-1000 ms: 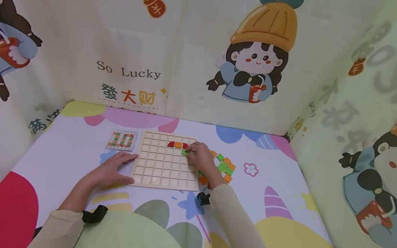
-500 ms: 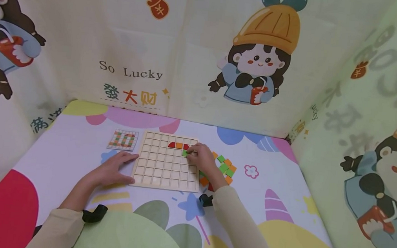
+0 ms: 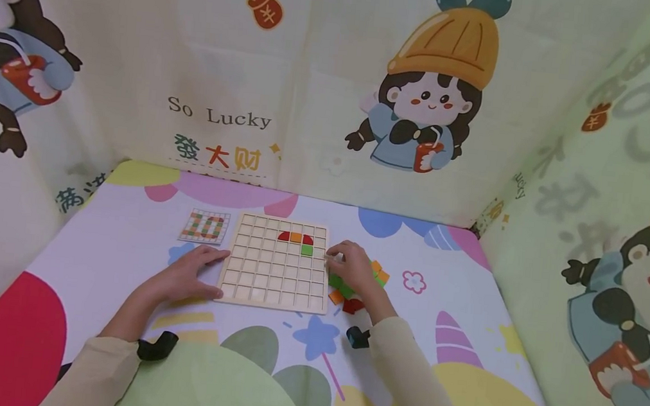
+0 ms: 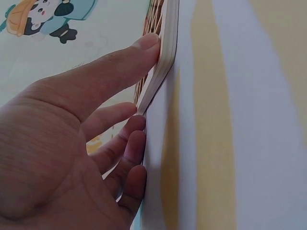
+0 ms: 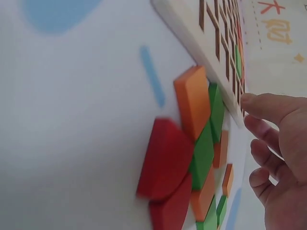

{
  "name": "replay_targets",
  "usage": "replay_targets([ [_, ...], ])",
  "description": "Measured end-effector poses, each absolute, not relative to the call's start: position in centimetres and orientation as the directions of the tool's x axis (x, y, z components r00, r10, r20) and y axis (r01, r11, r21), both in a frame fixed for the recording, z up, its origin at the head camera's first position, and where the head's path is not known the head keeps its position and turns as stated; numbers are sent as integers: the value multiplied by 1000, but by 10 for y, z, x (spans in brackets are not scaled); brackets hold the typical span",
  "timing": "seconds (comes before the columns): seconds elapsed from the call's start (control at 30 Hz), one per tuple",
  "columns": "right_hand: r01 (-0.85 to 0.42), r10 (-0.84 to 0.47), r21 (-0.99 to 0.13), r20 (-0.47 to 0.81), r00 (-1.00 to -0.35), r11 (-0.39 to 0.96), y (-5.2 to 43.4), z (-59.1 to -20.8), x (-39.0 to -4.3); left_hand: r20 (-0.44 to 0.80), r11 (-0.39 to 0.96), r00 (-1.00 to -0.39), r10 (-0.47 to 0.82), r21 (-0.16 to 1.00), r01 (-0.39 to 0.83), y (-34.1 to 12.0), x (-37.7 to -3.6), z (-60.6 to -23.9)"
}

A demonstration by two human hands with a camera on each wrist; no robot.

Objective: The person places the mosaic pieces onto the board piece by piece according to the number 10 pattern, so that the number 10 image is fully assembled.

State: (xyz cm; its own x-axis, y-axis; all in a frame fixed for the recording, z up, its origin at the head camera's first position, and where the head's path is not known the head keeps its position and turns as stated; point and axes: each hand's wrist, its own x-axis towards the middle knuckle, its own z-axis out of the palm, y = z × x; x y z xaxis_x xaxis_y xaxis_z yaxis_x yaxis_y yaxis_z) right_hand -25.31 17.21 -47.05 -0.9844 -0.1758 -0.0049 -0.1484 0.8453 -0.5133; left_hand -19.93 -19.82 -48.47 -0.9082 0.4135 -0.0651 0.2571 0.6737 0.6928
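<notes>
Four coloured pieces sit in the wooden grid board [image 3: 276, 263]: a red, orange, red run in its second row and a green square [image 3: 307, 250] beneath; every other cell is bare. The left hand [image 3: 188, 276] lies flat, thumb on the board's edge, gripping nothing. The right hand [image 3: 352, 268], fingers loosely bent and holding nothing, hovers over the loose tile pile [image 3: 355, 286] on the desk beside the board, where a careless brush could scatter tiles or nudge the board.

The wooden grid board [image 3: 276, 263] was pale, with red, orange and green tiles [image 3: 296, 240] set in it. Loose pieces [image 5: 192, 158] were red, orange, green. The pattern card [image 3: 204, 226] showed a checkered multicolour grid; the tablecloth [image 3: 125, 237] bore pastel cartoon shapes.
</notes>
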Motion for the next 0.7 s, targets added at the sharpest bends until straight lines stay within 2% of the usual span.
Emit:
replay_targets([
  [0.23, -147, -175, -497, -10, -985, 855, 187, -470, -242, -67, 674, -906, 418, 692, 259, -197, -201, -483],
  [0.5, -229, -244, -431, 21, -970, 873, 194, -469, -224, -79, 685, -909, 410, 685, 249, -197, -200, -483],
  [0.7, -203, -225, -406, -8, -974, 891, 197, -473, -216, -83, 684, -908, 411, 686, 247, -197, -199, -483],
])
